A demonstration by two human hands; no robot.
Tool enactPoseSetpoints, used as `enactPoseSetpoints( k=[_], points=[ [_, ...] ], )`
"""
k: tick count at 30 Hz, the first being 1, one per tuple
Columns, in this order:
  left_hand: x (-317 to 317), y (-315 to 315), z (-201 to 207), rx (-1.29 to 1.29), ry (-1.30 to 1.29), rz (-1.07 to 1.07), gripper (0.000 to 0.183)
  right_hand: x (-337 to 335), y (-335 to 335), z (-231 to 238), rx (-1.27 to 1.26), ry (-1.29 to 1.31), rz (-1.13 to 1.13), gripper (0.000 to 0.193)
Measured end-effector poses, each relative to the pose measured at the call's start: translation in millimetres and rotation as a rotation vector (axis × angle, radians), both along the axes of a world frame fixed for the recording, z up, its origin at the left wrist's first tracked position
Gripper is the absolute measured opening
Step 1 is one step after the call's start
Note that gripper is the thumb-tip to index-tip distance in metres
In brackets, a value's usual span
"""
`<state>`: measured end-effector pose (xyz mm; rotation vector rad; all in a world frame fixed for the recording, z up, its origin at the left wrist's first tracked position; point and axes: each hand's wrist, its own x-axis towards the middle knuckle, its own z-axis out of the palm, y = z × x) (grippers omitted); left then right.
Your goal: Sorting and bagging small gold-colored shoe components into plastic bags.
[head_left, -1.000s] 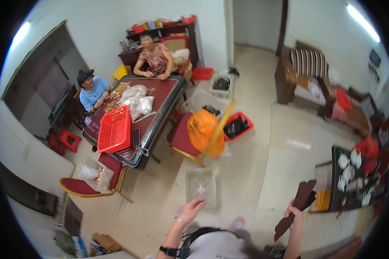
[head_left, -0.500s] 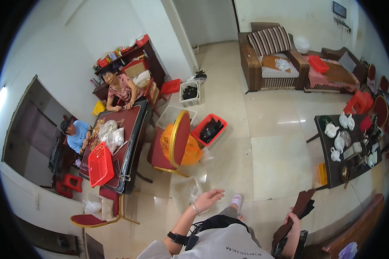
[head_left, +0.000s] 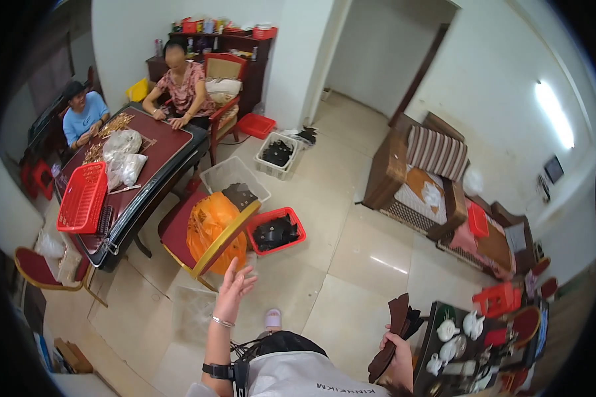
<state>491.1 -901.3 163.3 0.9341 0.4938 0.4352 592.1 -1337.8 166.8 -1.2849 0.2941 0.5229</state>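
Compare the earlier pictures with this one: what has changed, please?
The view has swung. The left hand, empty, has turned from pointing rightward to pointing forward, toward the orange bag. The person in pink now bends the head down. The right hand still grips the brown and black pieces.

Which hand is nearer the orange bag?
Left. The left hand is just below the orange bag in view; the right hand, holding brown pieces, is farther, lower right.

The left hand [head_left: 234, 288] has reached farther forward, fingers spread, now in view just below the bulging orange plastic bag [head_left: 213, 221]. The person in the pink patterned blouse [head_left: 183, 87], face raised before, now looks down. The view has swung, bringing the black worktop with white teapots [head_left: 429, 344] close beside the right hand [head_left: 397, 354].
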Motion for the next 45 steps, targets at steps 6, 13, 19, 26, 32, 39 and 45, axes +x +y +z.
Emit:
enactPoseSetpoints(
  k=[6, 13, 19, 26, 32, 39, 45],
  points=[
    [110.6, 20.7, -3.1, 0.138, 0.293, 0.012, 0.036, 136.3, 25.0, 1.9, -0.052, -0.009, 0.028, 0.036],
    [252.6, 20.4, -13.5, 0.306, 0.306, -0.020, 0.029, 306.1, 39.9, -25.0, 0.083, 0.072, 0.004, 0.036],
    [382.6, -4.5, -20.7, 0.378, 0.378, 0.048, 0.032, 506.5, 76.5, -21.9, 0.051, -0.005, 0.340, 0.039],
    [563.4, -76.3, 1.8, 0.480, 0.175, -0.428, 0.099, 646.1, 215.6, 2.0, -0.049, -0.197, 0.763, 0.042],
    [698.7, -43.7, -1.2, 0.571, 0.079, -0.173, 0.094, 697.9, 335.6, 32.6, -0.675, -0.968, 1.015, 0.071],
    [780.2, 51.6, 33.0, -0.064, 0.118, 0.068, 0.048, 785.6, 421.1, 59.3, -0.470, -1.070, 1.293, 0.115],
    [801.7, 131.5, 62.1, -0.201, -0.154, 0.187, 0.033, 868.0, 485.8, 58.4, 0.191, -0.447, 1.454, 0.105]
  ],
)
